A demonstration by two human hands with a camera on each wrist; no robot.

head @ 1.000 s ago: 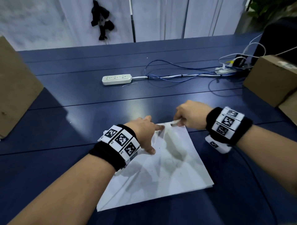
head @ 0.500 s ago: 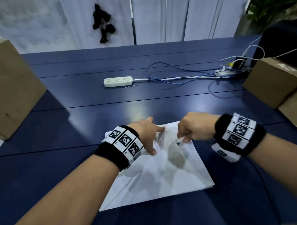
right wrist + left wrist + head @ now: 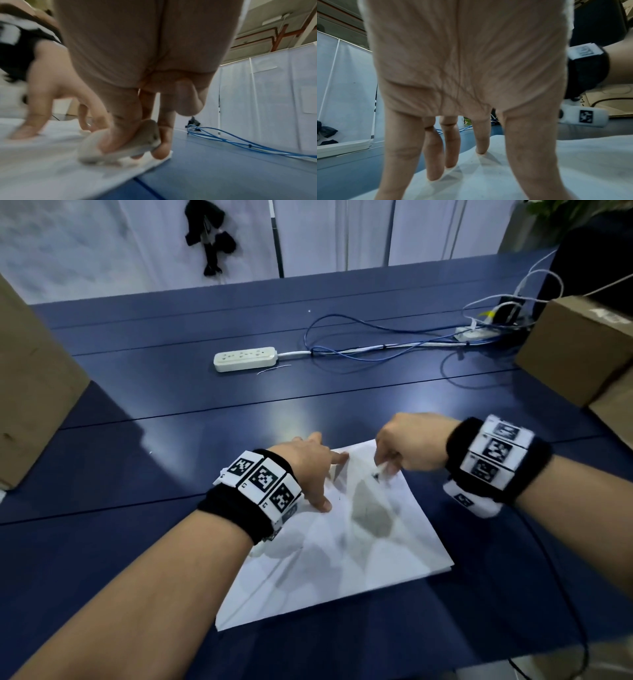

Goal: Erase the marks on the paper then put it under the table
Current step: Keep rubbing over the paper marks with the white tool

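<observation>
A white sheet of paper [image 3: 342, 549] lies on the dark blue table [image 3: 171, 474], one corner pointing away from me. My left hand [image 3: 313, 474] presses on its upper left part with straight, spread fingertips [image 3: 482, 148]. My right hand [image 3: 407, 450] pinches a worn white eraser [image 3: 120, 146] between thumb and fingers and holds it down on the paper [image 3: 42, 162] near the far corner. In the head view the eraser [image 3: 378, 472] shows only as a small white tip under the fist. Any marks under the eraser are hidden.
A white power strip [image 3: 245, 358] with blue and white cables [image 3: 376, 344] lies further back on the table. Cardboard boxes stand at the left [image 3: 30, 392] and right [image 3: 579, 347]. White partition panels [image 3: 342, 234] stand behind the table.
My right hand with the eraser has slid from the paper's far corner toward me, further onto the sheet. The left hand has stayed pressing on the paper.
</observation>
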